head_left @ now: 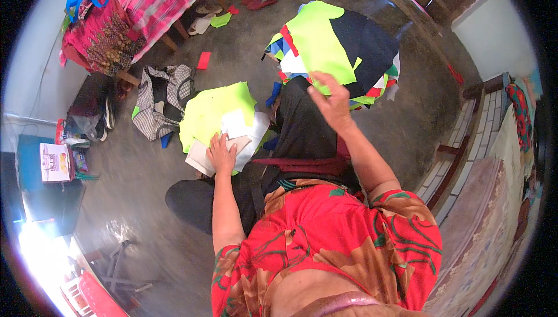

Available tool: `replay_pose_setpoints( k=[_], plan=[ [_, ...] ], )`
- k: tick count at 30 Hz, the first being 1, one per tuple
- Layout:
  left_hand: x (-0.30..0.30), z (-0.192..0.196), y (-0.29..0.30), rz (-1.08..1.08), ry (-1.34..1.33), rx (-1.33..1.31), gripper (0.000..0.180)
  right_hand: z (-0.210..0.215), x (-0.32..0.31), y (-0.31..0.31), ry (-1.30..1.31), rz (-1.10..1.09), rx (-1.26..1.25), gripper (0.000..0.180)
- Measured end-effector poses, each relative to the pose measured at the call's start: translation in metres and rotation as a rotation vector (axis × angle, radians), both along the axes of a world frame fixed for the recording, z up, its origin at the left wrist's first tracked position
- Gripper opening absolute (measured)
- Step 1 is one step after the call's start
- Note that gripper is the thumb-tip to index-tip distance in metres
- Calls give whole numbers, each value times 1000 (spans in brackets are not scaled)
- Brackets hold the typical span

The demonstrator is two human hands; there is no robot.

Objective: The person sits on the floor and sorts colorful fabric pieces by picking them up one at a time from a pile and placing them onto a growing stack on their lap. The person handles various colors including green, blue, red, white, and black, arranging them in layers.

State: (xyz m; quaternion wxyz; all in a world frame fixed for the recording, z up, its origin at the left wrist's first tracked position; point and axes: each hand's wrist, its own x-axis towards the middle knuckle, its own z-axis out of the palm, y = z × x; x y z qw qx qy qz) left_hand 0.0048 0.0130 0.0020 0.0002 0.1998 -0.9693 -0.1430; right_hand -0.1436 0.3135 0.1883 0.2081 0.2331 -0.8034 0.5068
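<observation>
The larger fabric pile (376, 91) may be taken as the landmark. On its top a lime-yellow fabric piece (318, 41) is laid, with a navy fabric piece (367, 49) to its right. At the near edge of this pile, the lime-yellow piece is met by the right hand (333, 104); its fingers are stretched forward, but whether the edge is pinched cannot be told. To the left of the larger pile, and nearer to the body, the smaller fabric pile (216, 107) is found. There, the left hand (222, 155) is rested with fingers spread and extended, on a beige fabric piece (239, 144).

For good handling, it seems best that only the top layer be pinched at its corner and be lifted slowly, so that the loose scraps below are not dragged. The smaller pile should be pressed lightly by the flat left palm, without creasing.
</observation>
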Motion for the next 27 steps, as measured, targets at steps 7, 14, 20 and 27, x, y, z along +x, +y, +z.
replay_pose_setpoints(
  k=[7, 14, 20, 27],
  plan=[
    [2, -4, -3, -14, 43, 13, 53, -21, -28, 35, 111, -155, 471, 73],
    [-1, 4, -1, 16, -22, 39, 54, -42, -31, 22, 171, -284, 575, 73],
    [-2, 6, 1, 24, -47, 42, 55, -48, -36, 19, 229, -342, 607, 59],
    [-1, 3, 0, 21, -38, 36, 55, -43, -38, 18, 260, -368, 602, 44]
  ],
)
